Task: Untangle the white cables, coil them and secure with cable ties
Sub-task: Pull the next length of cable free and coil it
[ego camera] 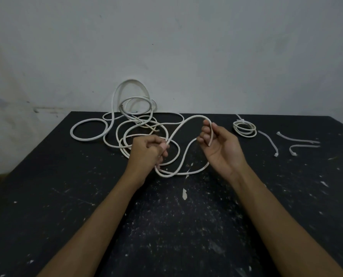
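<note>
A tangle of white cables point(138, 124) lies on the far middle of the black table point(166, 226), some loops rising against the wall. My left hand point(148, 150) grips a white cable where it loops near the table. From there the cable arcs up to my right hand point(218, 144), palm up, which holds the cable's free end between thumb and curled fingers. A loose loop of the same cable point(176, 172) rests on the table between my hands. A small coiled cable point(244, 128), bound with a white tie, sits at the far right.
Three loose white cable ties point(270, 143) point(298, 139) point(300, 147) lie on the table to the right of the small coil. The black tabletop is flecked with white paint. A grey wall point(186, 47) stands right behind the table's far edge.
</note>
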